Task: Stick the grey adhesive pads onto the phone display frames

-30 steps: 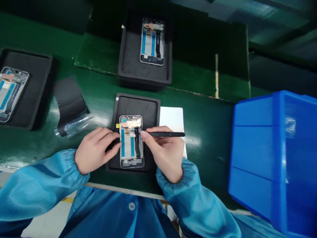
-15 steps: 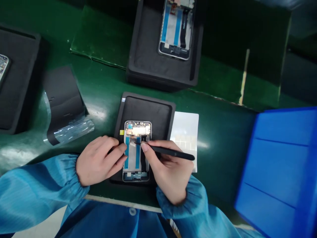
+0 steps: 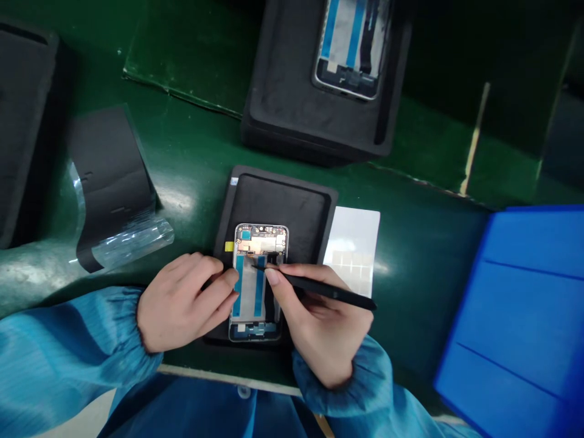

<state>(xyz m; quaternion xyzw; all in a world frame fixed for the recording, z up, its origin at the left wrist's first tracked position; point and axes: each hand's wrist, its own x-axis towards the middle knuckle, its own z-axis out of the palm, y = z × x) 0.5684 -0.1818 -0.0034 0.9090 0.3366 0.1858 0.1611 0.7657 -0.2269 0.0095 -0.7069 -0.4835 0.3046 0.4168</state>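
Note:
An opened smartphone point(image 3: 249, 292) lies on a black foam tray point(image 3: 292, 198), its circuit board at the far end and blue strips along the bare battery bay. From the left, my left hand point(image 3: 185, 301) rests with curled fingers, the fingertips against the phone's left edge. Black tweezers point(image 3: 335, 292) are pinched in my right hand point(image 3: 323, 322). Their tips touch down on or just above the phone's inside, below the circuit board; contact is too small to tell. A yellow tab point(image 3: 229, 246) shows at the phone's upper left side.
Behind, a taller black tray stack point(image 3: 283, 115) carries another opened phone point(image 3: 351, 42). A black sheet with clear film point(image 3: 112, 176) lies to the left, near another black tray point(image 3: 22, 121). Right of my tray are a white sheet point(image 3: 358, 234) and a blue bin point(image 3: 524, 310).
The view has shifted slightly. The tweezers stay over the same part of the phone, with their rear end tilted a little lower. My left hand keeps its place at the phone's edge.

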